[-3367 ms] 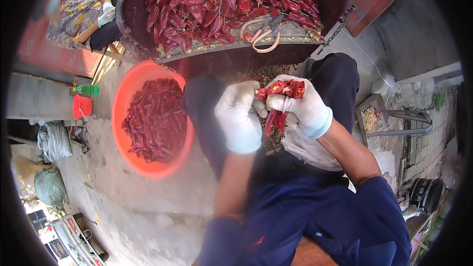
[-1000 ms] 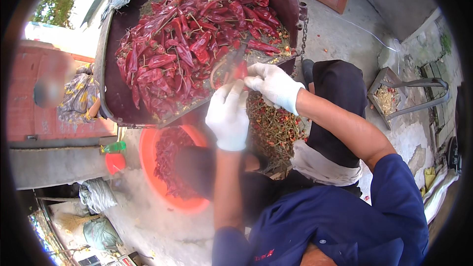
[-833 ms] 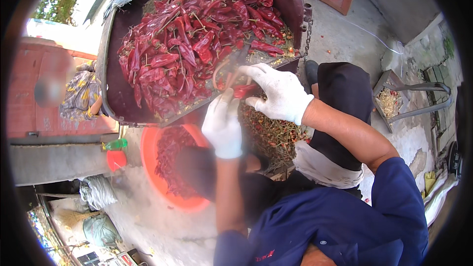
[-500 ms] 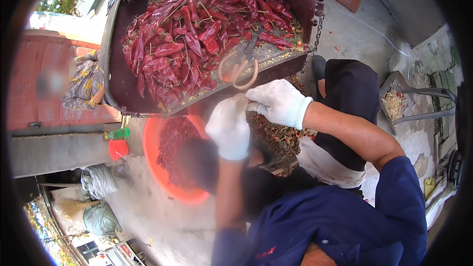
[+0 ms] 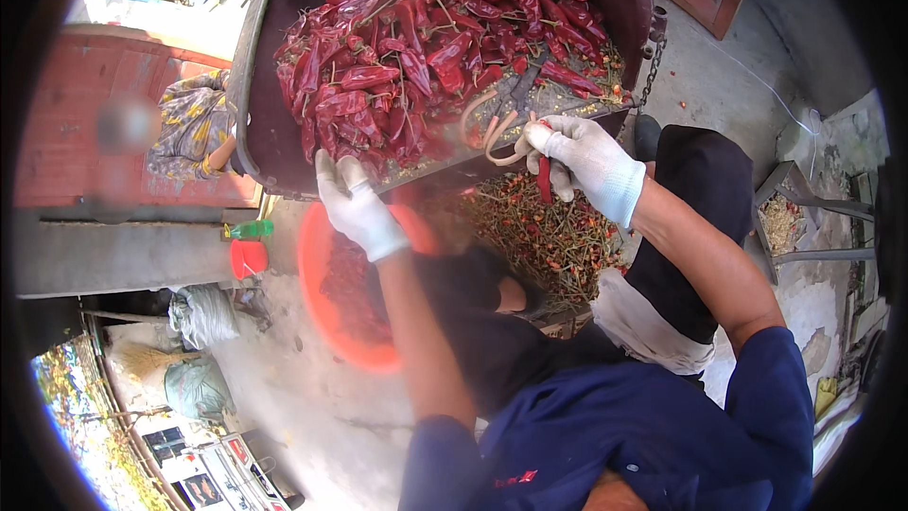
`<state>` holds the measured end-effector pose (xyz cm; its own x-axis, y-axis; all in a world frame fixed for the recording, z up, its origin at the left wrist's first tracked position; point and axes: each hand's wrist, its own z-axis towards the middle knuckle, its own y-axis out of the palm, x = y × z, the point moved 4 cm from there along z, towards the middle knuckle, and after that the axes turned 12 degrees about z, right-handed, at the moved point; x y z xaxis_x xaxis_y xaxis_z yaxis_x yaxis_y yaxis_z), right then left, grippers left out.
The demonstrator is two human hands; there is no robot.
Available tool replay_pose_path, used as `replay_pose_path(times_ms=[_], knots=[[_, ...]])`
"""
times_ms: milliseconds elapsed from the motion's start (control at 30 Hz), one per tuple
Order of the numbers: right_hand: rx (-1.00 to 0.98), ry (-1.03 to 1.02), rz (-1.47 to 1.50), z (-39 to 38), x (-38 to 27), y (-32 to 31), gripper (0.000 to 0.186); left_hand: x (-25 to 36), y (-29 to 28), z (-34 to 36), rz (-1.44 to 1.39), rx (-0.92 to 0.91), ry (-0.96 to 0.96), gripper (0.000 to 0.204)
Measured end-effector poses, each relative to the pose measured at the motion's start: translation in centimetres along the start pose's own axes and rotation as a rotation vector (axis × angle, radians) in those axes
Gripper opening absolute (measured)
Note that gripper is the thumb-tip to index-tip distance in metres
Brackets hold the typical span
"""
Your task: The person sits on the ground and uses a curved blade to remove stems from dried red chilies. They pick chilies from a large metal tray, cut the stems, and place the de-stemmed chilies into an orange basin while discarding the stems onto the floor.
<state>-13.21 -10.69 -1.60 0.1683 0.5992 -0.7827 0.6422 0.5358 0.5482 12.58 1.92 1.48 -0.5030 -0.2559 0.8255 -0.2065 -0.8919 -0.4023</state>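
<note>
red chili [image 5: 544,182], partly hidden in R hand [image 5: 584,159], wrinkled dk-red chili pile [image 5: 430,61] nr L hand [image 5: 359,211]

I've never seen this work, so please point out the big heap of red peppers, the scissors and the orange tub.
Big heap of red peppers [image 5: 430,47]: head view, middle of the heap.
Scissors [image 5: 517,92]: head view, dark metal part.
Orange tub [image 5: 314,274]: head view, left side wall.
</note>
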Motion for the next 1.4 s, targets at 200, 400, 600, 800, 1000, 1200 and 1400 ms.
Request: replay_pose_path(times_ms=[200, 400, 600, 800, 1000, 1200, 1400], knots=[[0.006, 0.058, -0.055, 0.7, 0.2, 1.0, 0.030, 1.3, 5.6, 5.2, 0.546, -0.023, 0.362, 0.077], [0.049, 0.050, 0.012, 2.0, 0.1, 1.1, 0.026, 7.8, 16.2, 1.2, 0.581, -0.155, 0.656, 0.063], [0.259, -0.054, 0.065, 2.3, -2.0, -0.7, 0.028, 10.2, 20.7, -0.3, 0.650, -0.312, 0.893, 0.050], [0.264, -0.150, 0.010, 1.8, -1.8, -1.3, 0.019, 9.5, 15.8, 1.2, 0.265, -0.424, 0.745, 0.049], [0.212, -0.146, 0.008, 1.6, -1.9, -1.7, 0.017, 8.7, 9.4, 1.3, -0.069, -0.555, 0.144, 0.054], [0.146, -0.764, -0.635, -0.1, -2.6, -0.6, 0.022, 6.3, 4.6, -4.9, -0.074, -0.536, -0.090, 0.037], [-0.080, -0.785, -1.173, -3.5, 2.0, 3.4, 0.059, 4.5, 2.2, -11.0, -0.010, -0.598, -0.156, 0.039]])
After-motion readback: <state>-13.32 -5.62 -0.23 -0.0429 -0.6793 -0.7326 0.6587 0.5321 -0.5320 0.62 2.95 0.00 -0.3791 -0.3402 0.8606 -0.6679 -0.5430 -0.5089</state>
